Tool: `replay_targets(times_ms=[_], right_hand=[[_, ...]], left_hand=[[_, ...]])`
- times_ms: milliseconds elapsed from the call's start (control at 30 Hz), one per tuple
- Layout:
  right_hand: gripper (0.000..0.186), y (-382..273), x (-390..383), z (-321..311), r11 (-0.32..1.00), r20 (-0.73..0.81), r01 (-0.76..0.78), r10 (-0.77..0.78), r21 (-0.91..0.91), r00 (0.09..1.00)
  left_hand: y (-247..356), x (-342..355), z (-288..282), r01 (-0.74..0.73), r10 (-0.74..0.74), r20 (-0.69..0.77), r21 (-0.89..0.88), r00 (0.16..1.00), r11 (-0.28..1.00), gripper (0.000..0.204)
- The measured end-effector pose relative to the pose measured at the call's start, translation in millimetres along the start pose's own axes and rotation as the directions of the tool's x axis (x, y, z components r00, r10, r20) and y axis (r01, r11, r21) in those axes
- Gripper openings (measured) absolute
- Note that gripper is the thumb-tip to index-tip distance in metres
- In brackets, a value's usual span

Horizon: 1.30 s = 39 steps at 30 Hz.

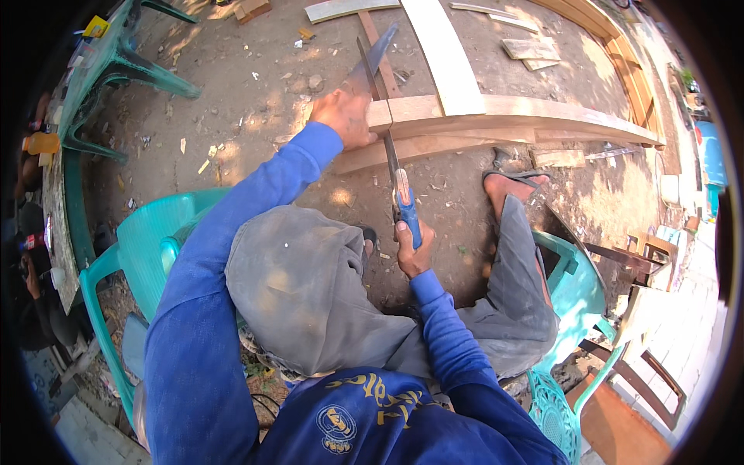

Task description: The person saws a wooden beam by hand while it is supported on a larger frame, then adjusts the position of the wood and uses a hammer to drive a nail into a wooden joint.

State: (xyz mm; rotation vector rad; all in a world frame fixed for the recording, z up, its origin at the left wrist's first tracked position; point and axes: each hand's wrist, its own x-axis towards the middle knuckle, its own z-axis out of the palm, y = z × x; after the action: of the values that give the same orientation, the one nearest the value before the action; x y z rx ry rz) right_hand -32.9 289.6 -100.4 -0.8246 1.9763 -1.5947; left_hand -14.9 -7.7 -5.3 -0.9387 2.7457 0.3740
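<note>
Left rim: I get dark, curved edging and shadowed shapes at 9 o'clock; beyond an amber bottle (40,144), I can't sort them out.
Green chair (151,232): at 9 o'clock, partly behind the left sleeve (205,298), crowding that elbow's outer side.
Dirt ground (225,116): my widest open patch, from 10 to 11 o'clock, sprinkled with wood chips.
Left hand (343,118): just before 12 o'clock, laid over the beam's near-left end, right beside the blade; blur hides the fingers, so I can't tell how far they close.
Blue-grey shape (380,53): at 12 o'clock, beyond that hand, smeared; I can't tell what it is, or whether the hand has it.
Handsaw (393,155): its blade crosses the beam at 12 o'clock; I can't make out how deep the teeth sit.
Right hand (414,249): just right of mid-view, closed around the saw's blue handle, with bare dirt on its right side.
White plank (440,54): toward 1 o'clock, lying across the beam, top end cut off by the view.
Beam (535,116): runs from 12 to past 2 o'clock, its far end near the timber frame (629,77).
Sandalled foot (515,184): past 2 o'clock, bounding the gap below the beam; the other foot is mostly hidden by the trouser leg (298,287).
</note>
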Motion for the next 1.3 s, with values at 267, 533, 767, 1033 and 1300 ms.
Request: replay_targets(times_ms=[267, 533, 767, 1033, 1300], right_hand=[[0.036, -157.3, -97.8, -87.2, 0.934, 0.07, -0.354, 0.357, -0.053, 0.932], [0.041, -76.8, 19.3, -1.5, 0.983, 0.027, -0.146, 0.15, -0.108, 0.988], [0.036, 62.1, -18.7, 1.3, 0.964, -0.032, 0.215, -0.223, -0.154, 0.974], [0.032, -120.2, -60.4, -59.1, 0.93, 0.093, -0.353, 0.363, -0.104, 0.927], [0.036, -61.0, 3.4, -18.1, 0.974, 0.022, -0.174, 0.179, -0.144, 0.984]], left_hand=[[-2.3, -9.2, 3.1, 0.025, -0.029, -0.052, -0.07, 0.998, 0.997, 0.06], [-14.5, -6.2, 6.2, 0.011, -0.01, 0.008, -0.019, 1.0, 1.0, 0.062], [7.0, -1.5, -3.7, -0.006, 0.006, -0.026, -0.021, 1.0, 1.0, 0.061], [-9.1, -10.9, -4.3, 0.037, -0.034, 0.039, -0.067, 0.999, 0.997, 0.061], [-0.3, -6.9, -2.6, 0.023, -0.017, 0.078, -0.082, 0.997, 0.996, 0.06]])
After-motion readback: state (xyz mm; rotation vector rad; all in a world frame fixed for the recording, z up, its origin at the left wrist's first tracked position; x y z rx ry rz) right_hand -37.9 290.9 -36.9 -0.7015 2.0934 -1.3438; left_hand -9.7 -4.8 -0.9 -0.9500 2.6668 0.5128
